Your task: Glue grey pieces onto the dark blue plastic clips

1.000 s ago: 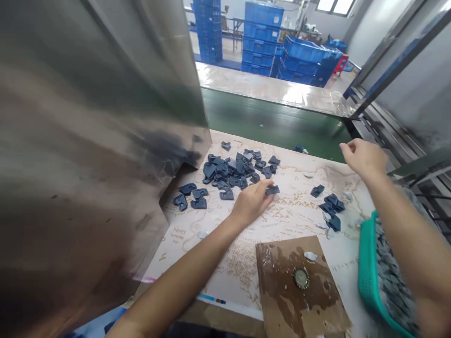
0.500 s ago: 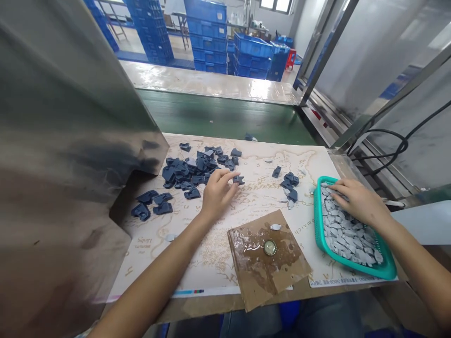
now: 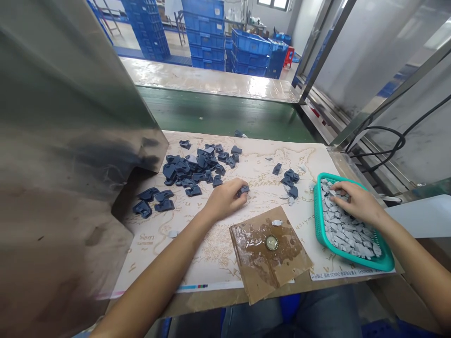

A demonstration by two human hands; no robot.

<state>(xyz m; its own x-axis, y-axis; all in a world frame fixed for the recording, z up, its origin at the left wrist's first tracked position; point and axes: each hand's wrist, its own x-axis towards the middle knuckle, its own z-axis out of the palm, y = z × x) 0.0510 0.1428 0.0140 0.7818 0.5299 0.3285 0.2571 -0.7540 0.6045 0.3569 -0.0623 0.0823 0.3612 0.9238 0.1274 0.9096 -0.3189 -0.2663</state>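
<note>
The dark blue moulded piece [image 3: 243, 190] is at the fingertips of my left hand [image 3: 225, 199]. The hand is curled narrow and holds the piece above the printed map sheet [image 3: 259, 171]; I cannot tell whether the piece touches the sheet. Clock positions below are taken from this hand, with 12 o'clock pointing away from me.

At 10 o'clock, near the hand, lies a heaped pile of dark blue pieces [image 3: 190, 169]. At 9 o'clock, a few more dark blue pieces [image 3: 153, 202] lie apart from it. At 3 o'clock is a smaller dark blue group [image 3: 289, 180].

Further out at 3 o'clock is a teal plastic basket [image 3: 319, 216]. My right hand [image 3: 355, 204] is in it, fingers slightly spread on the grey pieces [image 3: 341, 230]; I cannot tell if it holds any.

At 4 o'clock lies a wet cardboard square [image 3: 250, 249] bearing a round metal disc [image 3: 271, 242]. At 12 o'clock runs a green conveyor belt [image 3: 225, 115], with blue plastic crates [image 3: 207, 28] beyond it.
</note>
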